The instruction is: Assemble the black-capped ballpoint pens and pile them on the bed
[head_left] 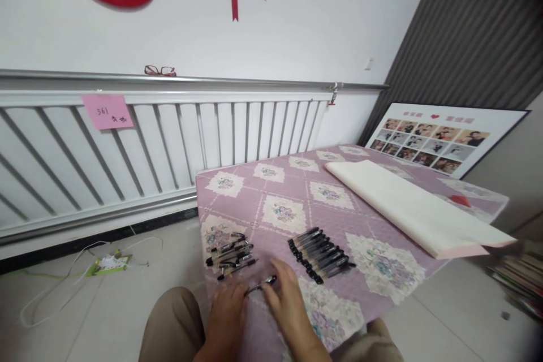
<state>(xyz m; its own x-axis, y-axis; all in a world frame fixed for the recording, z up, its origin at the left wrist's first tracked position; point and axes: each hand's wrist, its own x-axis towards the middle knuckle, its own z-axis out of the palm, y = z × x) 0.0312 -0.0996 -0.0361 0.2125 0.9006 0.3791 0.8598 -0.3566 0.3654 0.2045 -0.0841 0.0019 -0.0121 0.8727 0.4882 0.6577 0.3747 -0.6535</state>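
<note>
1. Low in the middle of the frame, both hands meet over the near edge of the table [475, 195], which is draped in a pink-purple flowered cloth [297, 186].
2. The left hand [227, 317] has its fingers curled in on the left end of a black pen [261, 284].
3. The right hand [284, 300] pinches the same pen at its right end, thumb and fingertips closed on the barrel.
4. So the pen is held between the two hands, lying almost level just above the cloth, at the bottom centre of the frame.
5. Just up and left of the hands is a loose heap of pens [231, 251], lying crisscross straight on the cloth.
6. Up and right of the hands is a neat row of pens [320, 254], side by side and touching, all slanted the same way, also directly on the cloth.
7. Further right, a cream roll of paper [416, 209] lies diagonally across the table, well apart from the pens.
8. At the right edge, a framed photo collage [445, 138] leans against the wall.
9. On the left, a white radiator [127, 153] carries a pink note [107, 111], with glasses [160, 70] on the rail above.
10. At the lower left, a power strip [108, 263] and its cord lie on the floor.
</note>
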